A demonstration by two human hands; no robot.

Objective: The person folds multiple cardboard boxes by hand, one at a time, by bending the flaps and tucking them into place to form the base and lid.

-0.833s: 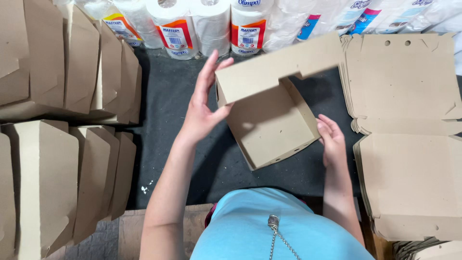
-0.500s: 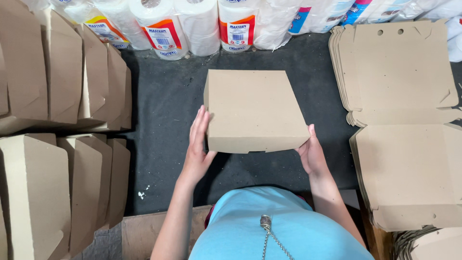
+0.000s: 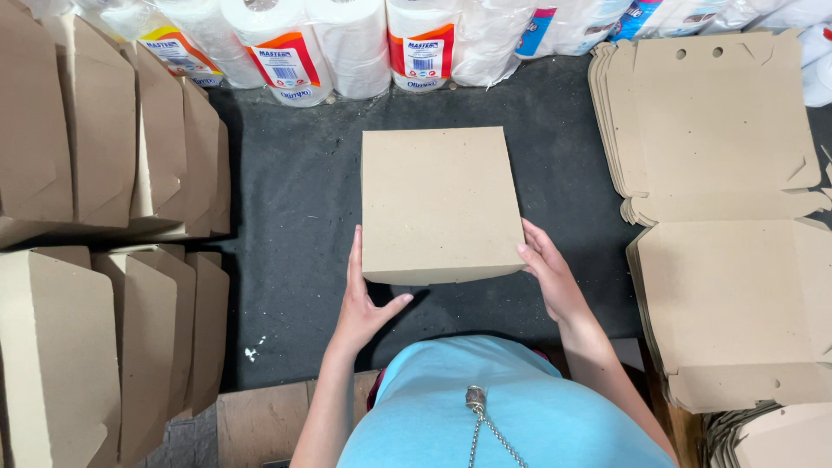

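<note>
Item: closed brown cardboard box (image 3: 442, 204), square, lid down, set flat on the dark mat (image 3: 295, 217) near the middle of the work surface.

Left hand (image 3: 364, 299): placed at the box's near left corner, fingers extended upward along the left side wall, thumb spread out beneath the near edge. The grip is open and flat rather than curled; contact with the box is made.

Right hand (image 3: 550, 273): laid against the near right corner, fingers loosely bent around the edge, the box steadied between both hands.

Surface: a dark grey, slightly speckled mat is spread over the bench; a few white flecks are seen on it near the left forearm. A strip of bare wooden board (image 3: 260, 425) is exposed at the near edge.

Surroundings, left: two rows of folded cardboard boxes (image 3: 113, 156), stood on edge and leaned one against the next.

Surroundings, right: a stack of flat unfolded box blanks (image 3: 719, 113), with a second stack (image 3: 737, 312) nearer the person.

Surroundings, far edge: wrapped white paper rolls (image 3: 347, 43), ranged side by side along the back.
</note>
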